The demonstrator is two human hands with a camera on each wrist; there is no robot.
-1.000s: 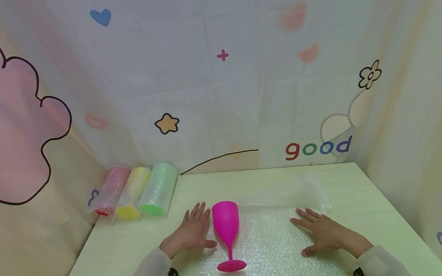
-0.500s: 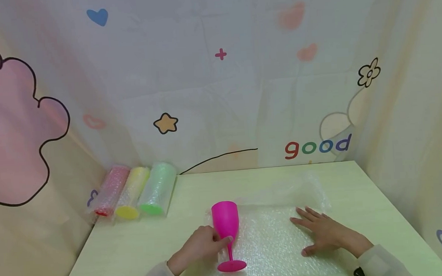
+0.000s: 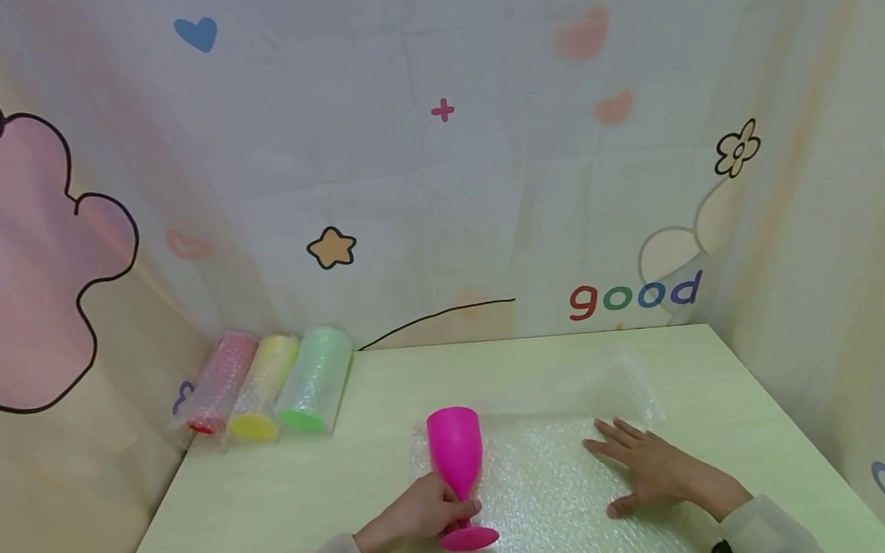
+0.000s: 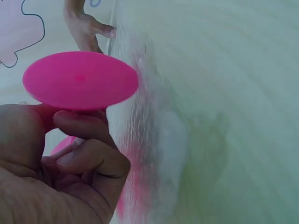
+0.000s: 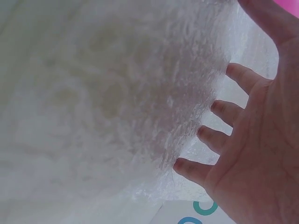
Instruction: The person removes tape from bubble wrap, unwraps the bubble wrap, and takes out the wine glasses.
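A bright pink plastic goblet [image 3: 455,447] lies over the left part of a bubble wrap sheet [image 3: 543,480], its bowl toward the back and its round foot [image 4: 80,80] toward me. My left hand [image 3: 425,511] pinches the stem just above the foot; in the left wrist view the thumb and curled fingers [image 4: 96,163] close round it. Spread flat, my right hand [image 3: 659,470] rests on the right part of the bubble wrap. Its fingertips [image 5: 180,164] touch the sheet in the right wrist view.
At the table's back left lie three wrapped goblets: a red one [image 3: 223,384], a yellow one [image 3: 264,390] and a green one [image 3: 315,383]. A printed curtain [image 3: 406,161] hangs behind the pale table [image 3: 274,502]. A loose clear flap [image 3: 606,381] extends behind the bubble wrap.
My left hand, first lying open beside the goblet, has moved right and toward me and now grips its stem. The goblet has shifted slightly toward me. My right hand stays in place.
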